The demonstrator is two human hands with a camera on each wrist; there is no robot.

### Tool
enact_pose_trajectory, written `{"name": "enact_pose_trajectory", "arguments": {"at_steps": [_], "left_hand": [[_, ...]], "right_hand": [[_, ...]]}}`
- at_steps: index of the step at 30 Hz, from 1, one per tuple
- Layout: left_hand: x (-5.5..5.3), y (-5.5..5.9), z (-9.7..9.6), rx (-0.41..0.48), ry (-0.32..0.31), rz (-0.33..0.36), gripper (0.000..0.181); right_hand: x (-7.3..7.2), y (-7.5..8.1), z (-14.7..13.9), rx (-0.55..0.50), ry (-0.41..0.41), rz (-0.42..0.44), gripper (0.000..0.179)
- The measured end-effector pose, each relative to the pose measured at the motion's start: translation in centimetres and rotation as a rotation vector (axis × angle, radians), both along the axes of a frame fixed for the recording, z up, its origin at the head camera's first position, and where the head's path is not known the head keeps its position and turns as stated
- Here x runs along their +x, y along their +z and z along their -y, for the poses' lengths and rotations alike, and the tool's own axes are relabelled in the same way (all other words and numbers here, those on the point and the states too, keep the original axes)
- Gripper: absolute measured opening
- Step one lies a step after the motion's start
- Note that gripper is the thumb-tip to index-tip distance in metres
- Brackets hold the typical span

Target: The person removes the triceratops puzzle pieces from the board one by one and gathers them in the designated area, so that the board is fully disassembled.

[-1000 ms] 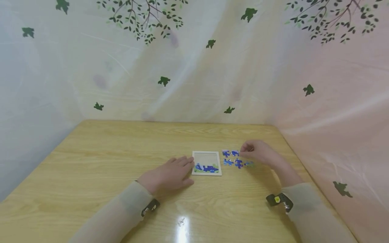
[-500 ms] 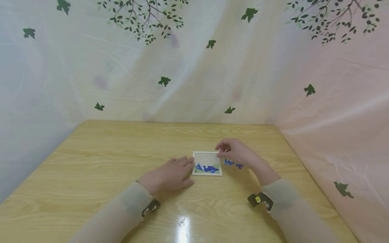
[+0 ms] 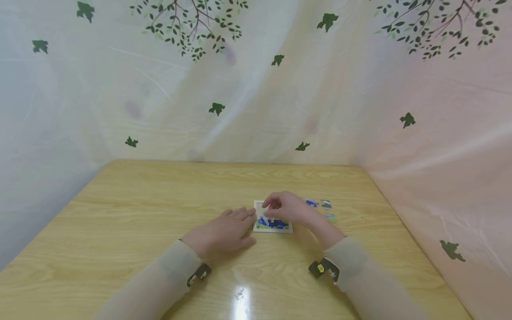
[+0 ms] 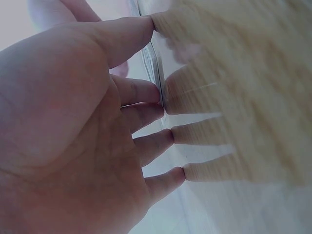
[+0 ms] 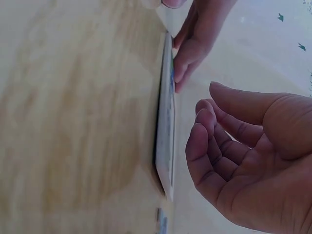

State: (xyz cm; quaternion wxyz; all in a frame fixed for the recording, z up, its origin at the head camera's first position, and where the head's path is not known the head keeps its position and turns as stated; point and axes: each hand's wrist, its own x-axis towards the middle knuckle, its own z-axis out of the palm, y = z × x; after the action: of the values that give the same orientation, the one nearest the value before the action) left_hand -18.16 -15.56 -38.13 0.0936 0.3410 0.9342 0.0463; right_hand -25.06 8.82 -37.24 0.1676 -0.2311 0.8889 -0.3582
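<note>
a white-rimmed puzzle tray (image 3: 274, 230), partly filled, lies flat, loose pieces (image 3: 311, 203) to its right.

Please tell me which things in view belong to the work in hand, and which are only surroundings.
Part of the work:
white puzzle frame
pieces inside it
loose pieces to its right
left hand, at the frame's left edge
right hand, over the frame

Surroundings:
wooden table
leaf-patterned cloth
black devices at the wrists

Leafy cloth (image 3: 172, 89) behind a wooden table (image 3: 152, 200)

The far cloth is pale, with branches (image 3: 197, 15) up high and scattered green leaves (image 3: 217, 108). The right side is pink. The table's near part has a shiny spot (image 3: 242, 306).
</note>
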Motion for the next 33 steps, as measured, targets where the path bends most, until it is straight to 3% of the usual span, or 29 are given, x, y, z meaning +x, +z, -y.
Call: {"name": "enact_pose_trajectory", "arguments": {"at_steps": [12,24,33], "left_hand": [[0.0,0.1,-0.2,-0.006,0.021,0.021,0.071],[0.0,0.1,-0.4,-0.031,0.034,0.034,0.072],[0.1,0.1,-0.3,-0.002,0.041,0.045,0.072]], "right_hand": [[0.5,-0.3,0.5,0.047,0.053,0.041,0.027],[0.6,-0.5,0.4,0.067,0.055,0.057,0.024],[1.0,-0.2,0.7,0.066,0.068,0.06,0.024]]}}
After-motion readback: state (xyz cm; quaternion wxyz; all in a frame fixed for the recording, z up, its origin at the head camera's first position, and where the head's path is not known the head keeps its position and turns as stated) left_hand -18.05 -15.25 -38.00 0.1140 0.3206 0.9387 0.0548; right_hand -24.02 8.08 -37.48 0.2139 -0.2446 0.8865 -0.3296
